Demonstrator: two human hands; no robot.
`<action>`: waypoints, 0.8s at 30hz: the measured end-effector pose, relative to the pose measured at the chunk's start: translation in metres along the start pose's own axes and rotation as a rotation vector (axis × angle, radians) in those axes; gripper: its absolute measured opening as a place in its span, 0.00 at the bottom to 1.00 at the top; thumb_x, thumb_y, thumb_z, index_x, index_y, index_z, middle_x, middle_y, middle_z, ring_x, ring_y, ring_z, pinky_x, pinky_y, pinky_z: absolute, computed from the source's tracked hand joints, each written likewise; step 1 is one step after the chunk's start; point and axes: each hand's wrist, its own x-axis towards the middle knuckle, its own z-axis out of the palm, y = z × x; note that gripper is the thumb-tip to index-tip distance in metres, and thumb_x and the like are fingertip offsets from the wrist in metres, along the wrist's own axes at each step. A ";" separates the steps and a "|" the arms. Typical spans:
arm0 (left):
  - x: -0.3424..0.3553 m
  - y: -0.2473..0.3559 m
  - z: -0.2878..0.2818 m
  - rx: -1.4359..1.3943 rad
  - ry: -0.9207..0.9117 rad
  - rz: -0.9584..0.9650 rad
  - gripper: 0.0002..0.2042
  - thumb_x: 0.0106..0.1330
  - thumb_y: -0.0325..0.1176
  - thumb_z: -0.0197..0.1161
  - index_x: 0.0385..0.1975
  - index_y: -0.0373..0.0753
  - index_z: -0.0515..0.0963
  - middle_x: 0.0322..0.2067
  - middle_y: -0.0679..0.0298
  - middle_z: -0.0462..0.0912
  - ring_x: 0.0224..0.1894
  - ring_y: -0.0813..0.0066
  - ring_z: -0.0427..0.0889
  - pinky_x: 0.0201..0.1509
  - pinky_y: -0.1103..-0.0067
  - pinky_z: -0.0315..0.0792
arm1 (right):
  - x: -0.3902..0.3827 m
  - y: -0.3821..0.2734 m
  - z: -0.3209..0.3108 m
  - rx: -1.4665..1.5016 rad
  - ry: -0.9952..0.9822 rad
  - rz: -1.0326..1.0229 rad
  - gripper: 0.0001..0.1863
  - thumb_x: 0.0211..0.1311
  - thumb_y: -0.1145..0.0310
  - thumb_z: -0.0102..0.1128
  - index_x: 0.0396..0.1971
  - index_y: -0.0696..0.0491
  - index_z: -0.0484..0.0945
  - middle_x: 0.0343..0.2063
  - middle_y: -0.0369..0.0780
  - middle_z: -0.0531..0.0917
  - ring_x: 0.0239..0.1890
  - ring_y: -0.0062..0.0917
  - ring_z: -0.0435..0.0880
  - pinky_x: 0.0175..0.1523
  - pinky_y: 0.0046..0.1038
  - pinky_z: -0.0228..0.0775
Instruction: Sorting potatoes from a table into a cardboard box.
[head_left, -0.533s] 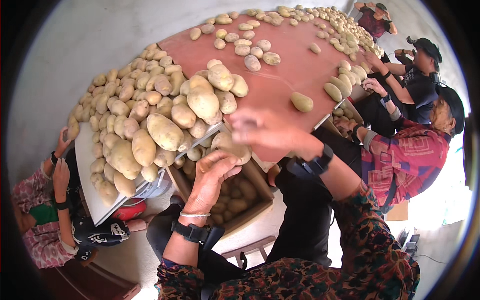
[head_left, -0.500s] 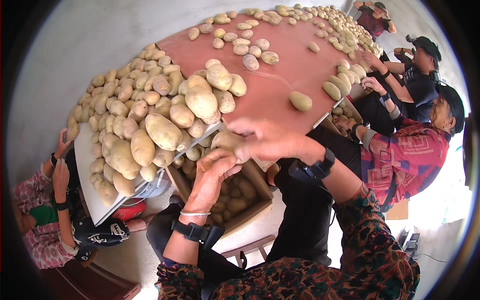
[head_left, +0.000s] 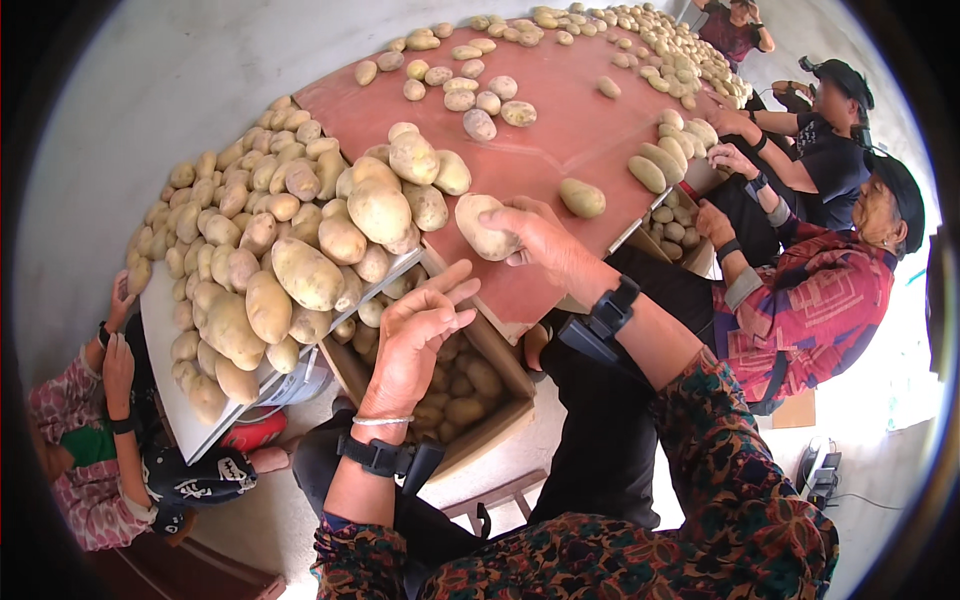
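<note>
Pale wall, patterned red shirt, black cap

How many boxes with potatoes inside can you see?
2: a near box below the left hand, a farther box beside the co-worker in patterned red; others may be hidden.

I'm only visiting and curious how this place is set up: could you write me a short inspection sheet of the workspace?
Surface: reddish tabletop, potatoes spread across parts of it
Job's things: potato heap at left; brown box below, holding more potatoes
Clutter: red item under the left side, kind unclear
Hands: right hand grips one potato; left hand open over the box
Cables: thin dark cable, far right
Surroundings: other people at both sides; pale wall
</note>
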 end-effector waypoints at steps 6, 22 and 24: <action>-0.003 0.012 -0.004 0.029 -0.007 -0.065 0.07 0.60 0.33 0.60 0.24 0.36 0.76 0.59 0.49 0.75 0.59 0.60 0.76 0.60 0.71 0.71 | 0.027 0.011 0.006 0.321 0.022 0.060 0.29 0.55 0.49 0.65 0.53 0.51 0.75 0.41 0.34 0.80 0.40 0.18 0.77 0.39 0.23 0.66; -0.010 0.008 -0.015 0.112 0.196 -0.187 0.12 0.64 0.31 0.58 0.41 0.30 0.80 0.48 0.55 0.83 0.46 0.73 0.83 0.50 0.81 0.76 | 0.031 0.022 0.025 -0.394 0.230 -0.308 0.42 0.50 0.59 0.72 0.63 0.61 0.63 0.58 0.52 0.72 0.62 0.46 0.69 0.65 0.41 0.62; -0.010 0.006 -0.019 0.164 0.255 -0.209 0.10 0.64 0.31 0.59 0.39 0.32 0.80 0.46 0.55 0.84 0.45 0.73 0.84 0.48 0.81 0.76 | 0.033 0.026 0.028 -0.512 0.299 -0.344 0.42 0.47 0.58 0.74 0.60 0.61 0.66 0.55 0.52 0.74 0.61 0.46 0.70 0.62 0.42 0.65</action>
